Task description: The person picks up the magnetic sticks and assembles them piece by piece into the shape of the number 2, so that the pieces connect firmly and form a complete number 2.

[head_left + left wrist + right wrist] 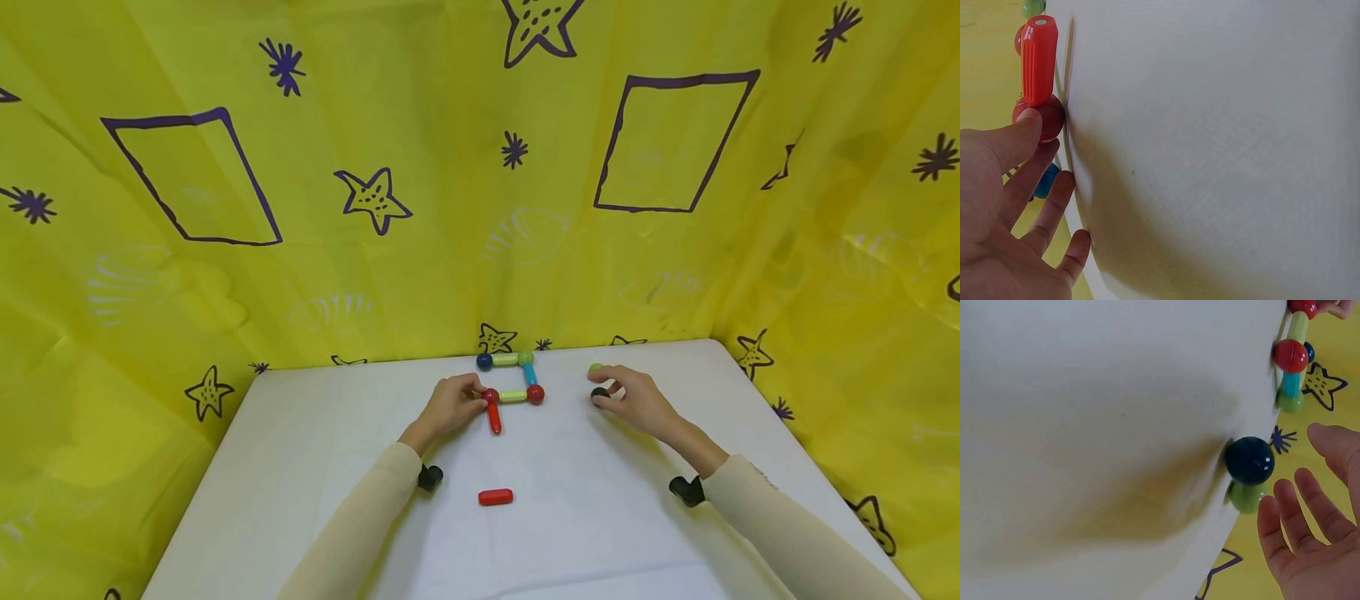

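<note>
Pinching a round red ball (491,395) on a zigzag chain (513,397), the left hand (452,406) shows in the head view above a faintly creased white bench (300,475) with six balls (535,394) and five sticks (530,375) in all, one a loose red stick (496,497). The left wrist view alone reveals the ribbed sides and pale tip of the joined red stick (1039,59). In the right wrist view, the right hand (1319,553) has its fingers spread and released, near a shiny dark ball (1249,460) and a green ball (1247,497).
</note>
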Available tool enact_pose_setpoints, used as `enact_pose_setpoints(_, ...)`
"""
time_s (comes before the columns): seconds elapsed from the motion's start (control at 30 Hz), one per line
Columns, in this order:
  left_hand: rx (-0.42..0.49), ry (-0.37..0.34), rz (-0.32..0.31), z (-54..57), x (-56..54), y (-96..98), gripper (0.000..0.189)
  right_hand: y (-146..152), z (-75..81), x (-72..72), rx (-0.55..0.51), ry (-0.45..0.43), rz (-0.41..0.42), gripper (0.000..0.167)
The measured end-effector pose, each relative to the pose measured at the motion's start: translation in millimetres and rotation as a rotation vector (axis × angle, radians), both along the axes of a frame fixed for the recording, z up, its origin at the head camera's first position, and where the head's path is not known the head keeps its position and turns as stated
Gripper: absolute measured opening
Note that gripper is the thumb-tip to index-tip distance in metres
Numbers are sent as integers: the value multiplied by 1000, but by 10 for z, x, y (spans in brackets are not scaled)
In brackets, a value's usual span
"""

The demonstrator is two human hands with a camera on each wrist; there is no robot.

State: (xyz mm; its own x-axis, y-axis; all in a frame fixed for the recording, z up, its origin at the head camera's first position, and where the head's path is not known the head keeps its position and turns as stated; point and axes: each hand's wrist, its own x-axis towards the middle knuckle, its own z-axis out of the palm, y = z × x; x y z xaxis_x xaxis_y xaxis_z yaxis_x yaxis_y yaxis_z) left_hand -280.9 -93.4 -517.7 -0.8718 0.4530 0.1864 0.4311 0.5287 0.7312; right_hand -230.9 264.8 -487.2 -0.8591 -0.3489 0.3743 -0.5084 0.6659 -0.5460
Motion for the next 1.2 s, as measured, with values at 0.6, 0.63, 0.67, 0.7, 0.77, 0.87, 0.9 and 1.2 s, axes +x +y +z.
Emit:
enact_pose_setpoints(0.6, -14, -6, -7, 35, 11, 5, 9, 146, -147, -115, -2, -261, -94, 40)
enact_pose_setpoints(0.63, -12, -6, -7, 35, 12, 2, 9, 144, -148, -115, -9, -270, -95, 40)
enact_pose_setpoints(0.67, -11, -2, -7, 34, 12, 1, 9, 142, -150, -115, -13, -281, -95, 39)
enact_pose_setpoints(0.7, -8, -2, -7, 29, 11, -1, 9, 140, -152, -114, -16, -290, -97, 38)
enact_pose_setpoints(0.77, -4, -6, -8, 27, 9, -2, 9, 144, -156, -110, -17, -303, -101, 37)
enact_pose_setpoints(0.87, 6, -12, -11, 26, 6, -4, 9, 148, -162, -101, -18, -308, -109, 35)
enact_pose_setpoints(0.9, 3, -12, -11, 26, 5, -5, 9, 148, -163, -98, -17, -308, -109, 34)
enact_pose_setpoints(1.2, 8, -35, -9, 26, -2, -9, 9, 137, -163, -88, -20, -309, -114, 32)
